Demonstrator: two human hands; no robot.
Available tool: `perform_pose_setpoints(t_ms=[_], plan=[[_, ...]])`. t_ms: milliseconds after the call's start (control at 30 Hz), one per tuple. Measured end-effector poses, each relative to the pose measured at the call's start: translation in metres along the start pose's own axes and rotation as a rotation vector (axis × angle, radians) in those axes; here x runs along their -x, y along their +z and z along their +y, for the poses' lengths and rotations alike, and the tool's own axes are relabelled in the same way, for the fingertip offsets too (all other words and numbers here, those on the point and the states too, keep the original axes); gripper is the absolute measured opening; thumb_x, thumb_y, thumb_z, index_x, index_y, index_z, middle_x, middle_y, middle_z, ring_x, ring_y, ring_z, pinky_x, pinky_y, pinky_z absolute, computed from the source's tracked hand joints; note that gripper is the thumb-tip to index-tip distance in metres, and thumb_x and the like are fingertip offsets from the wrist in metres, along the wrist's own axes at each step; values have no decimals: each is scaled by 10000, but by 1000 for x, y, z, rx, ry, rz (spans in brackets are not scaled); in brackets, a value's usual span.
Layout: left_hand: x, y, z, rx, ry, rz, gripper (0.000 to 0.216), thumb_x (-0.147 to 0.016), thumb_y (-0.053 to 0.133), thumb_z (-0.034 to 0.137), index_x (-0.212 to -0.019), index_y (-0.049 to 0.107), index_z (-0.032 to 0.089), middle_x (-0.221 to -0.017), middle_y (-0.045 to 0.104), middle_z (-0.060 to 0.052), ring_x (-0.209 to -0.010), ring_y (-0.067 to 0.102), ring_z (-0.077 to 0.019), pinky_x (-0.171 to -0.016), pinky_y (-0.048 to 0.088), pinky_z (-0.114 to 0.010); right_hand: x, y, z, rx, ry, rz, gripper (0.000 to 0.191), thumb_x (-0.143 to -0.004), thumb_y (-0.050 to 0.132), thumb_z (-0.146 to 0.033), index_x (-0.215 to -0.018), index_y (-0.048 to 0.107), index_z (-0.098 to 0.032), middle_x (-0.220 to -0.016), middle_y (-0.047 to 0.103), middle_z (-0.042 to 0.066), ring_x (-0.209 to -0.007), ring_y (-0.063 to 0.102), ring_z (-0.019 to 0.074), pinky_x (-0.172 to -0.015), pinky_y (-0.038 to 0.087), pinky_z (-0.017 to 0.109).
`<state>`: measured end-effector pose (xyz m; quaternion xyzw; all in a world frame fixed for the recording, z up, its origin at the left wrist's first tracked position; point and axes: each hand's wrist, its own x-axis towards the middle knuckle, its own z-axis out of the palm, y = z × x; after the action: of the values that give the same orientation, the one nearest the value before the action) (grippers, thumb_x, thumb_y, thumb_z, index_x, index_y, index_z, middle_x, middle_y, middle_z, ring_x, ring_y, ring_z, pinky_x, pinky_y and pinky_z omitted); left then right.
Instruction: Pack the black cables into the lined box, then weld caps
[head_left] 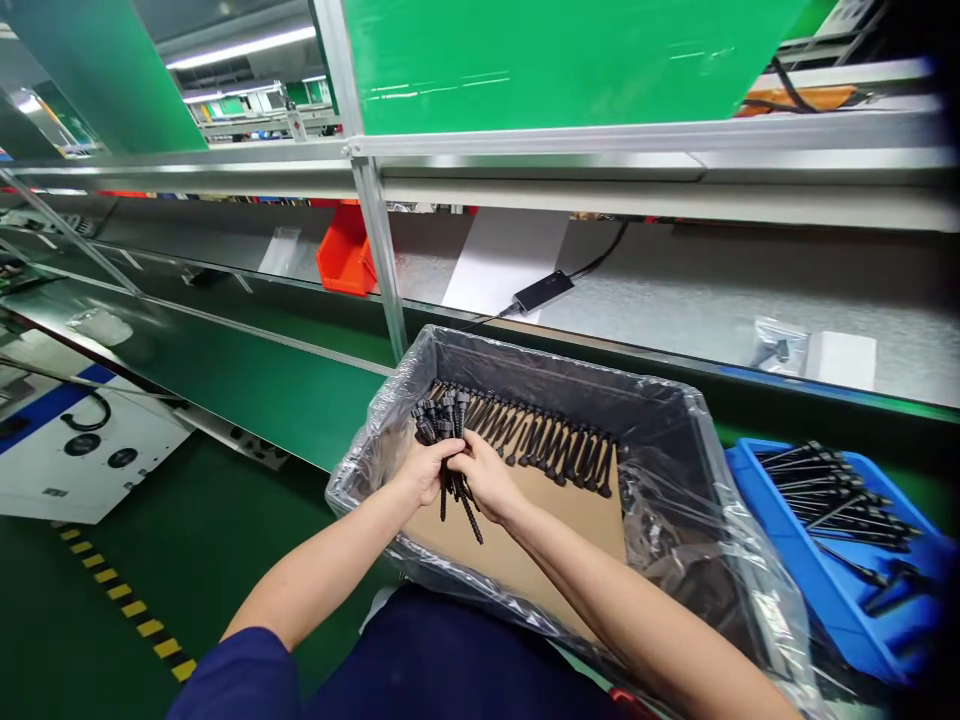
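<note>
Bundle [442, 420] of thin black pieces with knobby heads is up in both hands, held over the left end of the box, heads pointing up and far, tails hanging out below the palms.

Going big to small. The green belt [247, 370] runs across the whole scene from far left, past the box on its far side. Above it is a metal frame with a post [379, 250] coming down just left of the box. The white machine [82, 450] sits on the floor, near left.

The box [675, 400] is right in front of the person, lined with clear plastic that spills over the rim. Inside, a cardboard sheet [570, 520] lies flat, and a row [555, 445] of the same black pieces lies side by side along its far edge.

The blue tray [825, 600] is just right of the box, with more black pieces piled in it. An orange bin [345, 255] is on the far side of the belt, left of the post. A black adapter [544, 291] with its cable lies far, beyond the box.

The left hand [425, 468] and right hand [487, 478] touch each other, fingers curled and pressed together around the bundle's stems, gripping it from both sides. A few tails stick out loose under the right hand.
</note>
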<state>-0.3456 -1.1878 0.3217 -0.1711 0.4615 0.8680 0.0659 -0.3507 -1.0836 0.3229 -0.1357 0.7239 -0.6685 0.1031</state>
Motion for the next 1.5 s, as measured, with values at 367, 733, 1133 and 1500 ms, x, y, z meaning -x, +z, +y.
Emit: perform_pose_setpoints(t_ms=[367,733,1133,1500], plan=[[-35,-31,30,-40,47,1,299,-481,797,128,-764,708,90,-778,727,-95,-734,681,-196,-810,523,-352,-40,42,29,-416,146,432,343,-627,718,-400,-867,596,-188,-934,682,51,-957,606,220,-945,430,384],[-88,-52,74,118,350,177,238,-548,794,194,-736,676,111,-671,676,-23,-578,621,-118,-594,489,-264,-52,-43,63,2,168,246,233,-824,574,-436,-937,571,-233,-943,676,52,-866,635,215,-828,480,383],[-105,-71,71,-55,507,267,277,-629,795,228,-822,636,109,-792,704,-34,-656,659,-123,-759,521,-338,-58,54,190,1085,-343,-789,299,-945,406,-221,-1001,699,-213,-1101,578,126,-1099,391,267,-1035,160,484],[-108,-77,67,-100,519,231,263,-608,799,271,-802,645,182,-803,704,5,-704,673,-138,-790,531,-344,-72,54,197,993,-316,-511,355,-945,379,-144,-1194,620,-219,-1205,600,114,-1174,465,265,-1081,169,560]])
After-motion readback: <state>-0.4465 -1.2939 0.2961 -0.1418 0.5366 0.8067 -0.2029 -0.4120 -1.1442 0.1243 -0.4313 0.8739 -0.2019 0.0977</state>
